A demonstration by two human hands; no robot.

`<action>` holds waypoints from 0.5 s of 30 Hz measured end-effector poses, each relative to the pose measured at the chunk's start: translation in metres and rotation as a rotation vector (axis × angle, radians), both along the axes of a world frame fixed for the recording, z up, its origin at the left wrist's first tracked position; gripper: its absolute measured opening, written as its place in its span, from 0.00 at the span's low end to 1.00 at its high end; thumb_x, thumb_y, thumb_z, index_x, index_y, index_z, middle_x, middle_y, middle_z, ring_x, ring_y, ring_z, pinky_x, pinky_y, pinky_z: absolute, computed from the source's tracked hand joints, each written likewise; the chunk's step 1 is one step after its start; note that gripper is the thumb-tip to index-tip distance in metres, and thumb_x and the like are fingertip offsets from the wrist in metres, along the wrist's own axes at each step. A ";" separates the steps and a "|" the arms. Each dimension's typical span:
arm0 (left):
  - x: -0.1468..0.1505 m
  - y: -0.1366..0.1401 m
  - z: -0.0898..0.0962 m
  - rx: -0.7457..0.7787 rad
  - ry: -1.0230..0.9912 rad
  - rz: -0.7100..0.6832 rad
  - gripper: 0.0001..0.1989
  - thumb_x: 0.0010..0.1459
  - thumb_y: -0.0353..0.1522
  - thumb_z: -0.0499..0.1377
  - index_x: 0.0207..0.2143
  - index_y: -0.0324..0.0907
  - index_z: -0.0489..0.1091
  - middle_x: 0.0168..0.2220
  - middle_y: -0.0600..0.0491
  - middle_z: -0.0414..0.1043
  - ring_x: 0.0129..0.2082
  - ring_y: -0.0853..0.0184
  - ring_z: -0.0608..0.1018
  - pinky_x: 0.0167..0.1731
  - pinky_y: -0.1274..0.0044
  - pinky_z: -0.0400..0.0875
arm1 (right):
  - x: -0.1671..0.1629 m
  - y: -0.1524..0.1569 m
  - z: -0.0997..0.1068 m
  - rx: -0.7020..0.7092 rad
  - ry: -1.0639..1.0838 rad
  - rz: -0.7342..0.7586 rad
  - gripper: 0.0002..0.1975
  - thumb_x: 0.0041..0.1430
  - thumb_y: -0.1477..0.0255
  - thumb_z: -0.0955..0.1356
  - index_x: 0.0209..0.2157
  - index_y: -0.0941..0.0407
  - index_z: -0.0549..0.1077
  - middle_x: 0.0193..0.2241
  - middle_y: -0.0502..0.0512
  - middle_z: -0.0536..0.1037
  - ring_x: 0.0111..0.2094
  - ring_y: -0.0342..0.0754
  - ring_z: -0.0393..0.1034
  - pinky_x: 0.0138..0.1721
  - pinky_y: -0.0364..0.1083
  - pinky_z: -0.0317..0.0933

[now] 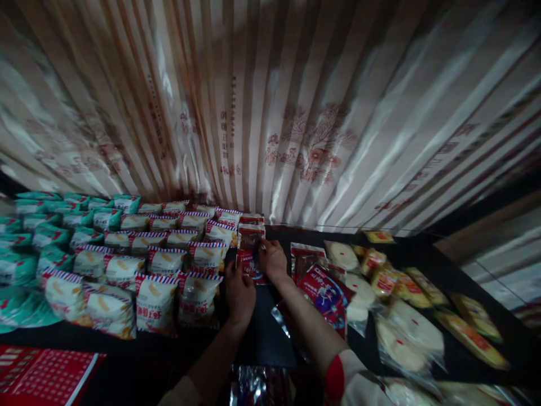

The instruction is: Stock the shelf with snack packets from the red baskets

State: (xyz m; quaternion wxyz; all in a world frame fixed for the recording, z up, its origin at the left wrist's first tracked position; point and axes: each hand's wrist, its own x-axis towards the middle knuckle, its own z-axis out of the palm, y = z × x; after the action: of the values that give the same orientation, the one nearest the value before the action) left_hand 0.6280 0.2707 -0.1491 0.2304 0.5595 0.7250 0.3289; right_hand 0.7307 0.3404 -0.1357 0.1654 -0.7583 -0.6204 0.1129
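Note:
A red and purple snack packet (250,260) lies in a short column of similar packets, in front of a brown-and-red packet (251,233). My right hand (273,260) has its fingers closed at the packet's upper right edge. My left hand (240,293) is curled at its lower left edge, fingertips against it, beside the white snack bags (198,299). Under my right forearm, another red and purple packet (324,296) rests on more packets, partly covered by the arm.
Rows of white bags and teal bags (53,234) fill the left. On the right lie round pale flatbreads in clear wrap (401,344) and yellow packs (471,338). A red printed sheet (46,375) is at the lower left. Printed pleated curtain (253,113) hangs behind the black table (270,332).

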 end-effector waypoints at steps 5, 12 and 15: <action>0.003 -0.014 0.008 0.097 0.109 -0.031 0.22 0.51 0.22 0.51 0.49 0.34 0.70 0.58 0.38 0.58 0.58 0.54 0.63 0.57 0.66 0.61 | 0.000 -0.001 0.001 -0.001 -0.014 0.004 0.18 0.60 0.72 0.61 0.51 0.53 0.71 0.45 0.59 0.72 0.46 0.50 0.67 0.44 0.43 0.59; 0.014 -0.016 0.013 0.240 0.241 -0.268 0.23 0.50 0.20 0.51 0.48 0.38 0.70 0.59 0.43 0.60 0.62 0.53 0.57 0.60 0.60 0.56 | -0.001 -0.003 0.002 -0.011 -0.020 0.000 0.18 0.61 0.72 0.61 0.52 0.53 0.70 0.45 0.59 0.71 0.46 0.50 0.66 0.42 0.43 0.59; 0.013 -0.010 0.005 0.204 0.249 -0.288 0.24 0.49 0.21 0.51 0.50 0.36 0.68 0.59 0.42 0.61 0.64 0.54 0.55 0.60 0.61 0.56 | -0.001 -0.004 0.002 -0.002 -0.032 0.014 0.18 0.61 0.72 0.61 0.52 0.53 0.70 0.45 0.59 0.71 0.46 0.50 0.66 0.43 0.43 0.59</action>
State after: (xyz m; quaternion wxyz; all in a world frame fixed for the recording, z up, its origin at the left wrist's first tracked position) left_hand 0.6414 0.2612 -0.1440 0.1257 0.7141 0.6234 0.2927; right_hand 0.7295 0.3367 -0.1334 0.1539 -0.7559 -0.6280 0.1028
